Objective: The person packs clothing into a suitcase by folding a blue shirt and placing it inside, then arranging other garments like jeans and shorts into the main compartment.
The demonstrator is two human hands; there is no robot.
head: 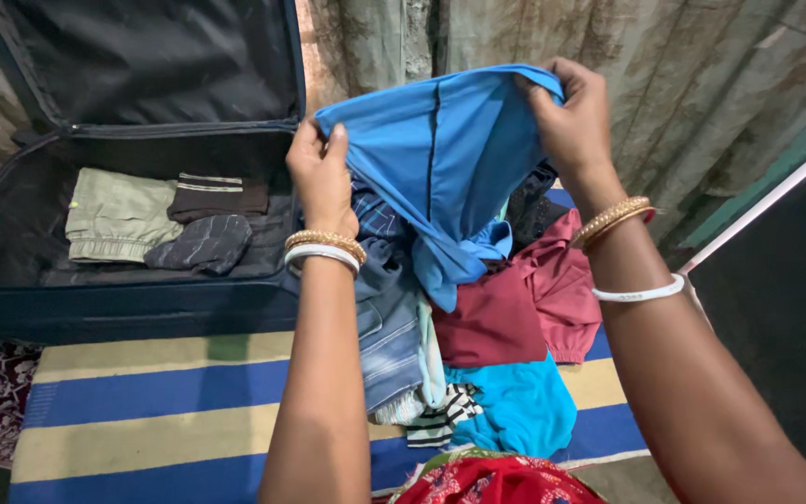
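left hand [322, 177]: pinching blue garment [440, 159] at its top corner
right hand [571, 117]: gripping the other corner
garment: held up over the clothes pile [496, 317], beside the suitcase [123, 299]
risk: hem probably snags the pile, dragging pieces along

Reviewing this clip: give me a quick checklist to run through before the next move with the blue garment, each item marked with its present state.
1. Left hand grips the blue garment at its top edge: ok.
2. Right hand grips the other top corner: ok.
3. Garment lifted off the clothes pile: not ok, its lower end hangs down onto the pile.
4. Garment spread flat between the hands: not ok, it sags and bunches below.
5. Suitcase open with room beside the folded clothes: ok.
6. Garment's far side: cannot tell.
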